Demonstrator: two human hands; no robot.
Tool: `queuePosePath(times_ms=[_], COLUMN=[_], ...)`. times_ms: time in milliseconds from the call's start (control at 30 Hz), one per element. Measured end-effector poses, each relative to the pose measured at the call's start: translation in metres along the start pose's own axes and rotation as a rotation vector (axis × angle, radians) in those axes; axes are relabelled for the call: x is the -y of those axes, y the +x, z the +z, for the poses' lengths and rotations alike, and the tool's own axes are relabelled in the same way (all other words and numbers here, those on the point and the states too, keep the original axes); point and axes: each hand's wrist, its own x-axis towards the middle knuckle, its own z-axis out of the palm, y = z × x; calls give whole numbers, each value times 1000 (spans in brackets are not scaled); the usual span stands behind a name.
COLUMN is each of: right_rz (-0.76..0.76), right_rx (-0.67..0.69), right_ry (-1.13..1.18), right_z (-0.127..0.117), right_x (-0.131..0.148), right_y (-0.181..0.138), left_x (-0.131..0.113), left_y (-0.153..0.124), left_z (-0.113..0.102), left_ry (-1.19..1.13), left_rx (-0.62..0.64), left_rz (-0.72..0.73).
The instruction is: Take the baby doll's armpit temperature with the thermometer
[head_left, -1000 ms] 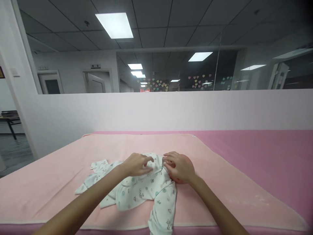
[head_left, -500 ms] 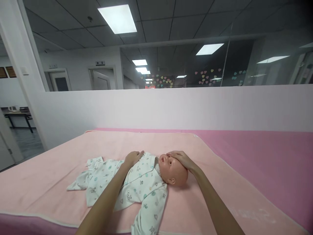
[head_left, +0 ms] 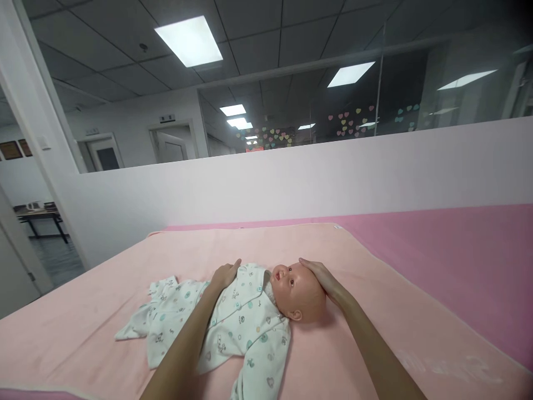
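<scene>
A baby doll (head_left: 297,291) lies on its back across the peach blanket (head_left: 104,311), its head to the right. It wears a white printed baby suit (head_left: 239,319) whose legs lie flat to the left. My left hand (head_left: 225,276) rests on the far side of the suit near the waist, fingers stretched out and the thumb raised. My right hand (head_left: 322,276) lies open against the top of the doll's head, its fingertips by the forehead. The doll's far arm is hidden behind the body.
A pink mat (head_left: 449,250) shows beyond the blanket at the right. Behind it runs a low white wall (head_left: 291,183) with glass above. At the far left, a dark table (head_left: 39,214) stands past a doorway.
My right hand has slid back from over the doll's brow to the crown, so both eyes show more fully. My left hand stays by the waist. The camera view has tilted.
</scene>
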Motion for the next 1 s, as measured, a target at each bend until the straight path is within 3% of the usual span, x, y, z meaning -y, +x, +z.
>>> queuePosePath(times_ms=[167, 333, 600, 767, 1000], right_rz=[-42, -45, -159, -148, -141], right_rx=[-124, -91, -162, -134, -156], right_ry=[-3, 19, -47, -120, -164], right_z=[-1, -2, 1, 1, -2], right_x=[-2, -6, 4, 6, 5], right_y=[2, 5, 0, -2, -5], left_x=[1, 3, 12, 17, 7], left_y=[1, 2, 3, 1, -2], left_z=[0, -4, -10, -7, -7], left_ry=[-130, -340, -622, -568, -265], left_rx=[-19, -55, -65, -77, 8], left_rz=[12, 5, -37, -7, 116])
